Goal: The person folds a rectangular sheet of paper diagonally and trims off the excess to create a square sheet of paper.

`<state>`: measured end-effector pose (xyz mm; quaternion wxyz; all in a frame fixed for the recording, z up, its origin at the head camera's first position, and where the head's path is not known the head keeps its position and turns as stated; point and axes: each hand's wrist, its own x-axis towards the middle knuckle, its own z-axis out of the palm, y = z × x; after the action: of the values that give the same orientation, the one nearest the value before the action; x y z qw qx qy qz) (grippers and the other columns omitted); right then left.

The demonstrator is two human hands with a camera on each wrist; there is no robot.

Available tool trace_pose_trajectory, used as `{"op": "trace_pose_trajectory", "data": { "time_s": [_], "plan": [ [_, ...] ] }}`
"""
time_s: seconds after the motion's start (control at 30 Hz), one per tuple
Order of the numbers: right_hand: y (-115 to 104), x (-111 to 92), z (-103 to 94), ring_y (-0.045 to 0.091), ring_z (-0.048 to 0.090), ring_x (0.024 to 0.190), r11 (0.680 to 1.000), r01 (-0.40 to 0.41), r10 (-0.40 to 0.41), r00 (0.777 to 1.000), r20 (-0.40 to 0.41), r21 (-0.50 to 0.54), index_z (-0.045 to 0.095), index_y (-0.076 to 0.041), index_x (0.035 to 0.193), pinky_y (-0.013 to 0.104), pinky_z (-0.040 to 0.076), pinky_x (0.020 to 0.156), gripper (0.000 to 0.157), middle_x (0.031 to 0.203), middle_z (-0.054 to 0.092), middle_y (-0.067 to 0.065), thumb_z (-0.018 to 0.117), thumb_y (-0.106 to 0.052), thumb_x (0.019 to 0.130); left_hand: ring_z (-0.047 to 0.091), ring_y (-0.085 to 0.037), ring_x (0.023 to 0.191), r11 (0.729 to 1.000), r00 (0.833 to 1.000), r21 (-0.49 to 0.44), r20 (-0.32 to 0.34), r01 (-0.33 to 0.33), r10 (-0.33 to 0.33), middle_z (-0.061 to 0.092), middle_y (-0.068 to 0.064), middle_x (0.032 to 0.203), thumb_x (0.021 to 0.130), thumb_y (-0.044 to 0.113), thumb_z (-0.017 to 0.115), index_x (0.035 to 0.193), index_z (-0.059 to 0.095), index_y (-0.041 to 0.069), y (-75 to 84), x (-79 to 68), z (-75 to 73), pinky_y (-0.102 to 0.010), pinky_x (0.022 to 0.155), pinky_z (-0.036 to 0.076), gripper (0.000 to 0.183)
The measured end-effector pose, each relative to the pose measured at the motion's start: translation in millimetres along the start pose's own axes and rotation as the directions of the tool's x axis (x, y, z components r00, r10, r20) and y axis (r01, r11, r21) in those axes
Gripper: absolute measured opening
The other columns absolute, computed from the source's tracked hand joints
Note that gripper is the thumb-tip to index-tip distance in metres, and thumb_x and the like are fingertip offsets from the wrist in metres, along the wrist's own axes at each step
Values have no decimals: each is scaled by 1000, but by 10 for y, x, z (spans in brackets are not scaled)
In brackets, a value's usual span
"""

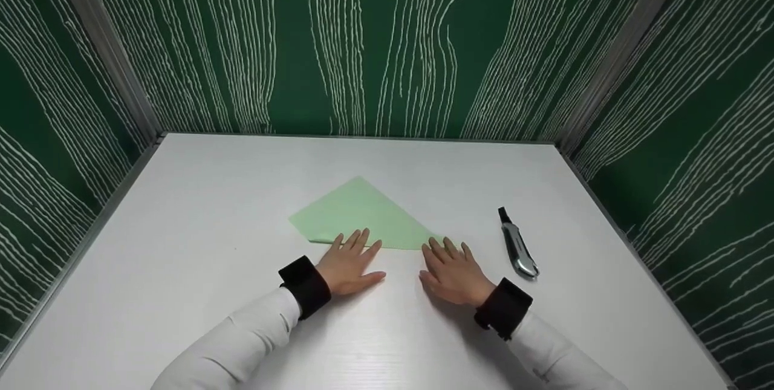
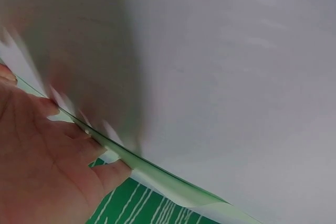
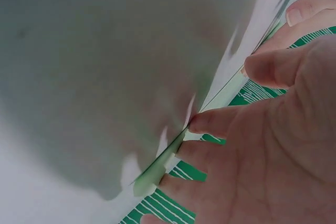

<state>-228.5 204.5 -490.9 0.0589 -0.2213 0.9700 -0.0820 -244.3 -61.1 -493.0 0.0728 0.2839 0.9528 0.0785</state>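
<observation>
A sheet of light green paper, folded with a straight edge toward the person, lies on the white table. On that near edge, left of its middle, rest the fingertips of the left hand, fingers straight and spread. The right hand touches the paper's right corner with its fingers extended. Along the left part of the near edge a fold stands slightly raised. Both wrist views show the green paper's edge under the fingers; the right wrist view shows the right palm close up.
A utility knife with a silver and black body lies on the table, right of the right hand. Green walls with white wavy lines stand behind and at both sides. Grey metal posts mark the far corners.
</observation>
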Motion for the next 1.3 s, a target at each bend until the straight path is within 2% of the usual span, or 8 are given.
{"op": "trace_pose_trajectory", "data": {
  "time_s": [0.33, 0.53, 0.97, 1.3],
  "plan": [
    [131, -89, -15, 53, 32, 151, 998, -60, 60, 998, 13, 8, 37, 6, 155, 73, 22, 121, 62, 165, 34, 27, 42, -33, 108, 25, -38, 159, 1000, 1000, -1, 6, 0, 0, 24, -23, 169, 106, 55, 40, 162, 33, 13, -39, 1, 12, -60, 128, 23, 70],
    [164, -139, -25, 53, 29, 152, 996, -85, 84, 996, 39, 33, 33, 8, 156, 73, 20, 122, 64, 166, 30, 28, 42, -34, 109, 24, -38, 159, 999, 1000, -32, 23, 4, -4, 24, -23, 170, 106, 53, 43, 161, 33, 12, -24, -18, -26, -60, 128, 22, 70],
    [172, -178, 2, 54, 30, 151, 992, -94, 94, 996, 1, 79, 35, 11, 154, 69, 36, 115, 65, 162, 28, 37, 44, -33, 107, 26, -38, 159, 999, 1000, -36, 7, 4, -4, 25, -23, 169, 105, 55, 44, 161, 34, 11, 1, -18, -18, -60, 128, 23, 71],
    [218, -188, 18, 54, 32, 150, 993, -97, 98, 995, -16, 73, 35, 17, 151, 63, 39, 116, 66, 160, 29, 39, 46, -31, 106, 27, -40, 158, 1000, 1000, -20, -12, -13, 12, 27, -25, 168, 105, 53, 45, 161, 35, 9, -12, -25, -32, -62, 127, 24, 72]
  ]
}}
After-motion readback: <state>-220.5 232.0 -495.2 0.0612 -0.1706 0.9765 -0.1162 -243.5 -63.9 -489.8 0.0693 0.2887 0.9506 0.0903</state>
